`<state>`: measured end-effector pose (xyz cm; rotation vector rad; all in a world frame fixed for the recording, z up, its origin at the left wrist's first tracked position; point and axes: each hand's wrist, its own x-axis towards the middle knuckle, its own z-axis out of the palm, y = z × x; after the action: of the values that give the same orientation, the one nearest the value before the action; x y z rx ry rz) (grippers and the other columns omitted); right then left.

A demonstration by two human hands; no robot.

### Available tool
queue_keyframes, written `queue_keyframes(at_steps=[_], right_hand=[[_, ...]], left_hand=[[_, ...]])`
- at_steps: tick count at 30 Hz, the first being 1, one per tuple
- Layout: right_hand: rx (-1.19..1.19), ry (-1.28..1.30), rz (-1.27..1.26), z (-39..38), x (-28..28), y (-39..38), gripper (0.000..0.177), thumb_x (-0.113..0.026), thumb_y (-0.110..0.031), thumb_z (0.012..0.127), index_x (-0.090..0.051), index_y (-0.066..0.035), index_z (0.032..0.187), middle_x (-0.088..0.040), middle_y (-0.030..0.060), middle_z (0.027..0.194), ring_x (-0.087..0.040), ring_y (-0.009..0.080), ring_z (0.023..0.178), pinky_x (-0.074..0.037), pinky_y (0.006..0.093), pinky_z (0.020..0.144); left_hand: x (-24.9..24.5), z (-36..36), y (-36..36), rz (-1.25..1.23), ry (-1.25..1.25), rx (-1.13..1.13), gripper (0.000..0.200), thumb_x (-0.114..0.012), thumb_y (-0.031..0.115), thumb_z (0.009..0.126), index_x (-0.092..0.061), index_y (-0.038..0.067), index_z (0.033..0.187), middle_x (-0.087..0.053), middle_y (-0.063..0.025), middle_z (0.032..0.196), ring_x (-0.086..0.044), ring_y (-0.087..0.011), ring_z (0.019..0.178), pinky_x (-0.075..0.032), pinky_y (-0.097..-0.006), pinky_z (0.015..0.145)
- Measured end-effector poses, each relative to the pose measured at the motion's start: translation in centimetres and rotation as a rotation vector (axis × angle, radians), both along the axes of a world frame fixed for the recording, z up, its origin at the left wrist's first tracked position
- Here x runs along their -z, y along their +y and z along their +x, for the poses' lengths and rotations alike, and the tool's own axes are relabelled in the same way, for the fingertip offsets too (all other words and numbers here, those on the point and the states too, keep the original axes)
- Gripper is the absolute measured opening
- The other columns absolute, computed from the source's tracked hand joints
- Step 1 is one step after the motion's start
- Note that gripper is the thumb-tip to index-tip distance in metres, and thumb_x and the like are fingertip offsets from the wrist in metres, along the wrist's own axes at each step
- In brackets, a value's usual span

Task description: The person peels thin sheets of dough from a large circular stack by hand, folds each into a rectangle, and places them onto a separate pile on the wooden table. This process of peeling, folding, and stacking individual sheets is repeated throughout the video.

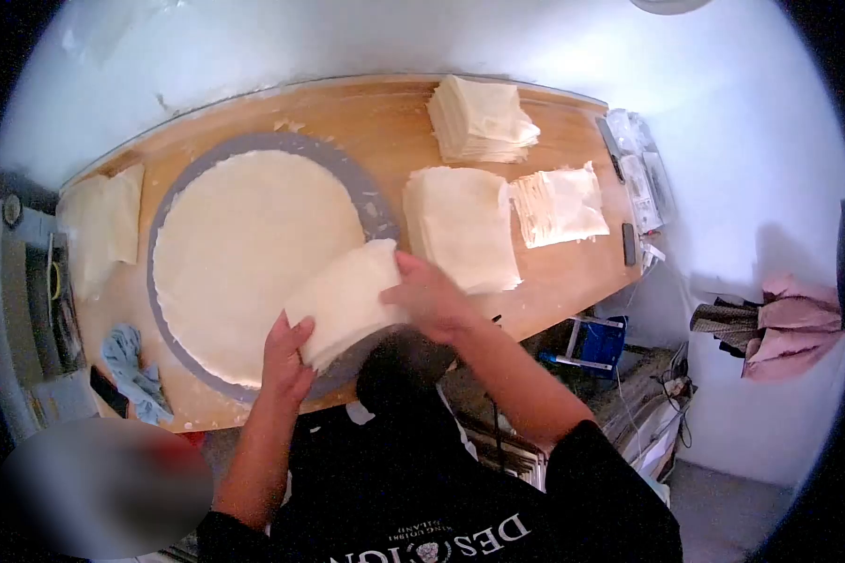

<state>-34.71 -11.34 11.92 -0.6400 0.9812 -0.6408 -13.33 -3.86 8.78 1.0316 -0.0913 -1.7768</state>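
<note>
Between my two hands is a stack of thin, pale pastry sheets (347, 298), lifted over the front right edge of a round stack of dough sheets (253, 263). My left hand (289, 357) grips the near left corner, thumb on top. At the far right end, my right hand (427, 296) pinches the stack, its fingers partly hidden underneath. The round dough lies on a grey round board (374, 208). Just right of it sits a large cut stack of sheets (465, 230), with a smaller strip stack (561, 205) beside it and another stack (482, 120) behind.
The wooden table (554, 300) meets the wall at the back. Folded sheets (108, 225) lie at its left end, with a blue cloth (133, 371) and a dark phone-like object (109, 391) at the front left. Plastic-wrapped items (640, 174) line the right edge. A blue stool (596, 345) stands below.
</note>
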Motion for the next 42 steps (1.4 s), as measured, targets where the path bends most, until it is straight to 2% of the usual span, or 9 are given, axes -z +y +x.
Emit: queue_keyframes(at_steps=[8,14,17,19,20,28,34,36,42], right_hand=[[0.290,-0.024,-0.334,-14.9,-8.3,-1.3,0.074,-0.062,0.006,0.071,-0.036,0.000,0.140,-0.061,0.0144,0.120,-0.062,0.0222,0.104,-0.050,0.0324,0.092],[0.272,0.320,-0.347,-22.9,5.9,0.0,0.067,-0.066,0.001,0.074,-0.043,-0.001,0.136,-0.063,0.0132,0.113,-0.063,0.0201,0.097,-0.052,0.0306,0.085],[0.223,0.700,-0.080,-23.1,9.3,0.4,0.066,-0.069,-0.002,0.072,-0.047,-0.005,0.134,-0.065,0.0094,0.099,-0.063,0.0178,0.089,-0.052,0.0298,0.075],[-0.050,1.413,-0.779,-22.7,8.5,0.5,0.057,-0.067,-0.006,0.077,-0.049,-0.006,0.131,-0.063,0.0076,0.087,-0.061,0.0162,0.080,-0.051,0.0300,0.069],[0.223,1.513,-0.670,-22.0,8.3,0.8,0.042,-0.065,-0.009,0.082,-0.056,-0.006,0.122,-0.063,0.0078,0.084,-0.061,0.0156,0.076,-0.050,0.0289,0.068],[-0.127,0.726,-0.616,-6.1,5.6,1.0,0.019,-0.062,-0.012,0.086,-0.065,-0.002,0.102,-0.068,0.0097,0.094,-0.065,0.0180,0.086,-0.052,0.0305,0.077],[-0.272,0.890,-0.331,1.4,21.2,-1.4,0.024,-0.060,-0.025,0.080,-0.068,-0.005,0.090,-0.068,0.0163,0.085,-0.066,0.0331,0.081,-0.053,0.0424,0.074],[-0.255,0.972,-0.275,2.3,24.7,-1.1,0.017,-0.067,-0.017,0.082,-0.066,-0.001,0.087,-0.065,0.0080,0.066,-0.061,0.0165,0.054,-0.050,0.0335,0.052],[-0.146,0.925,-0.205,3.2,21.1,-0.3,0.014,-0.063,-0.014,0.086,-0.064,-0.001,0.082,-0.063,0.0071,0.065,-0.060,0.0156,0.052,-0.049,0.0317,0.048]], left_hand=[[-6.1,-12.8,-9.1,-0.533,-0.341,0.235,0.058,-0.067,0.006,0.082,-0.040,0.000,0.133,-0.057,-0.0130,0.124,-0.057,-0.0233,0.111,-0.047,-0.0358,0.095],[6.4,-19.4,-9.3,-0.302,-0.576,0.485,0.058,-0.064,0.001,0.078,-0.042,-0.001,0.132,-0.061,-0.0157,0.118,-0.061,-0.0190,0.102,-0.050,-0.0332,0.086],[6.2,-19.7,-8.6,-0.328,-0.821,0.471,0.057,-0.066,0.004,0.077,-0.045,0.001,0.131,-0.065,-0.0155,0.108,-0.063,-0.0199,0.095,-0.052,-0.0336,0.081],[7.0,-18.6,-7.3,-0.293,-0.813,0.399,0.056,-0.067,0.006,0.077,-0.047,0.003,0.130,-0.065,-0.0142,0.102,-0.063,-0.0197,0.093,-0.052,-0.0332,0.080],[7.2,-18.1,-6.6,-0.284,-0.790,0.335,0.055,-0.067,0.008,0.077,-0.048,0.004,0.129,-0.066,-0.0130,0.097,-0.064,-0.0195,0.090,-0.052,-0.0328,0.080],[11.6,-4.4,1.7,-0.476,-1.566,0.435,0.043,-0.072,0.007,0.075,-0.055,0.004,0.115,-0.059,-0.0130,0.105,-0.061,-0.0257,0.090,-0.051,-0.0361,0.081],[13.3,-2.3,1.7,-0.453,-1.562,0.440,0.047,-0.073,0.008,0.071,-0.053,0.008,0.113,-0.056,-0.0135,0.100,-0.056,-0.0323,0.095,-0.047,-0.0404,0.082],[13.8,-2.5,0.5,-0.479,-1.591,0.426,0.046,-0.073,0.009,0.071,-0.053,0.008,0.113,-0.056,-0.0135,0.100,-0.056,-0.0324,0.096,-0.048,-0.0405,0.082],[13.8,-3.5,-4.4,-0.639,-1.677,0.553,0.032,-0.067,0.011,0.078,-0.057,0.008,0.108,-0.056,-0.0127,0.100,-0.057,-0.0322,0.096,-0.049,-0.0414,0.082]])
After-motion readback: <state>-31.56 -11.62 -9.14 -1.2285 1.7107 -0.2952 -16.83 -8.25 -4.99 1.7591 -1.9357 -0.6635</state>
